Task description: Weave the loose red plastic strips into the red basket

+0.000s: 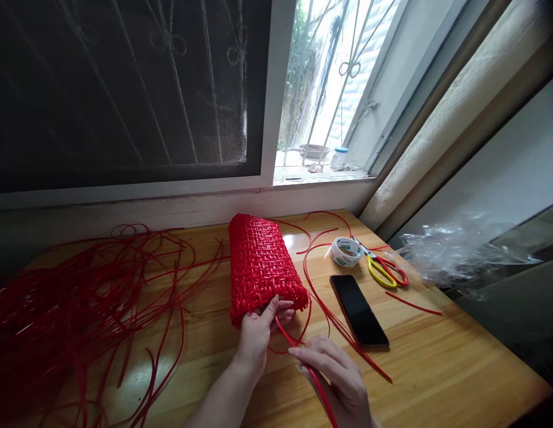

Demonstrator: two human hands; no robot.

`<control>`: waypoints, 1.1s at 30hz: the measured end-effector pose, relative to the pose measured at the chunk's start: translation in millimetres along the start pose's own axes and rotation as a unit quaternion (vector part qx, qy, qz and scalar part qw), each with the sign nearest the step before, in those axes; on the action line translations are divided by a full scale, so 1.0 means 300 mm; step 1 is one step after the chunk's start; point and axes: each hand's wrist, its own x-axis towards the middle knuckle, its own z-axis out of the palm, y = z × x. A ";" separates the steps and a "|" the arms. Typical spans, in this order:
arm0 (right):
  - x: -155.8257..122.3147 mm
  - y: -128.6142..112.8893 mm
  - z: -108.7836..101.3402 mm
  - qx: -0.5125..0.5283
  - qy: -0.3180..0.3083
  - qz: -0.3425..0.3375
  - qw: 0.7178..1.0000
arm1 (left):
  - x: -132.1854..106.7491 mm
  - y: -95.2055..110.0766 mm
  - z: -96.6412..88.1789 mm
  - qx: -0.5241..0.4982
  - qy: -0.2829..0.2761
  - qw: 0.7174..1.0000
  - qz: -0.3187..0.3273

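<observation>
A red woven basket [265, 255] lies on its side on the wooden table, its open rim facing me. My left hand [261, 327] grips the near rim, thumb on top and fingers tucked inside the opening. Lower and to the right, my right hand [332, 374] pinches a long red plastic strip [285, 334] between thumb and fingers. One end of that strip runs up to the basket's rim by my left fingers; the other passes down below my right hand. How the strip meets the weave is hidden by the left hand.
Loose red strips [169, 285] pile up on the table's left. On the right are a tape roll [346, 252], scissors [387, 270] with yellow and red handles, a black phone [360, 310] and more strips. Clear plastic wrap [464, 255] hangs past the right edge. A window [330, 89] stands behind.
</observation>
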 end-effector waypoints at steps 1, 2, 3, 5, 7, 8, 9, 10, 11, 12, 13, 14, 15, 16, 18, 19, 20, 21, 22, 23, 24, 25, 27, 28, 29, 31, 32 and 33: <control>0.008 -0.014 -0.021 0.020 -0.024 -0.001 0.999 | 0.004 0.001 -0.001 -0.004 0.000 1.000 -0.001; 0.017 -0.027 -0.042 0.029 -0.047 0.001 0.998 | 0.009 0.001 -0.002 -0.009 -0.001 1.000 0.000; 0.025 -0.038 -0.060 0.029 -0.066 0.003 0.997 | 0.013 0.002 -0.003 -0.013 -0.001 1.000 0.001; 0.035 -0.054 -0.086 0.012 -0.094 0.015 0.995 | 0.020 0.003 -0.003 -0.022 -0.002 1.000 0.002; 0.031 -0.061 -0.097 -0.002 -0.125 0.032 0.992 | 0.025 0.005 -0.001 -0.029 -0.002 1.000 0.001; 0.023 -0.060 -0.097 -0.004 -0.140 0.039 0.989 | 0.027 0.006 0.001 -0.033 -0.001 0.999 -0.001; 0.013 -0.058 -0.094 -0.005 -0.155 0.044 0.987 | 0.028 0.007 0.002 -0.036 0.001 0.999 -0.003; 0.000 -0.054 -0.089 -0.009 -0.168 0.048 0.985 | 0.029 0.008 0.004 -0.040 0.004 0.999 -0.005; -0.012 -0.050 -0.081 -0.014 -0.177 0.050 0.983 | 0.029 0.010 0.007 -0.043 0.006 0.999 -0.007; -0.023 -0.045 -0.074 -0.020 -0.183 0.052 0.981 | 0.029 0.012 0.009 -0.047 0.009 0.999 -0.009; -0.032 -0.041 -0.066 -0.024 -0.189 0.055 0.980 | 0.028 0.013 0.012 -0.049 0.011 0.999 -0.010; -0.037 -0.037 -0.059 -0.026 -0.195 0.061 0.979 | 0.026 0.016 0.014 -0.051 0.012 0.999 -0.012; -0.038 -0.034 -0.052 -0.025 -0.203 0.069 0.976 | 0.024 0.018 0.017 -0.051 0.013 0.998 -0.014; -0.036 -0.031 -0.046 -0.023 -0.209 0.077 0.975 | 0.022 0.020 0.019 -0.052 0.014 0.998 -0.016; -0.025 -0.026 -0.032 -0.019 -0.223 0.092 0.970 | 0.018 0.025 0.023 -0.054 0.018 0.998 -0.017; -0.020 -0.024 -0.024 -0.019 -0.228 0.098 0.969 | 0.016 0.027 0.024 -0.055 0.021 0.998 -0.015; -0.015 -0.022 -0.015 -0.021 -0.227 0.102 0.968 | 0.015 0.029 0.025 -0.057 0.025 0.998 -0.013; -0.012 -0.019 -0.004 -0.026 -0.221 0.105 0.969 | 0.014 0.030 0.026 -0.060 0.031 0.998 -0.011; -0.012 -0.016 0.008 -0.031 -0.211 0.107 0.971 | 0.014 0.031 0.028 -0.063 0.036 0.997 -0.007; -0.013 -0.013 0.021 -0.037 -0.199 0.110 0.973 | 0.014 0.030 0.029 -0.066 0.042 0.997 -0.004; -0.015 -0.010 0.033 -0.043 -0.190 0.113 0.974 | 0.014 0.030 0.031 -0.069 0.047 0.996 -0.002; -0.018 -0.008 0.044 -0.046 -0.186 0.116 0.975 | 0.014 0.029 0.033 -0.072 0.050 0.996 0.000; -0.023 -0.007 0.062 -0.044 -0.188 0.122 0.974 | 0.013 0.029 0.038 -0.074 0.053 0.996 0.001; -0.025 -0.009 0.066 -0.039 -0.188 0.125 0.973 | 0.013 0.030 0.040 -0.075 0.053 0.996 0.001; -0.026 -0.011 0.068 -0.030 -0.184 0.129 0.974 | 0.012 0.032 0.041 -0.076 0.053 0.996 0.000; -0.028 -0.015 0.065 -0.003 -0.174 0.139 0.975 | 0.014 0.043 0.041 -0.079 0.057 0.995 -0.003; -0.029 -0.016 0.061 0.014 -0.171 0.146 0.974 | 0.016 0.051 0.041 -0.081 0.060 0.995 -0.007; -0.032 -0.015 0.057 0.033 -0.167 0.157 0.973 | 0.019 0.060 0.039 -0.084 0.064 0.994 -0.012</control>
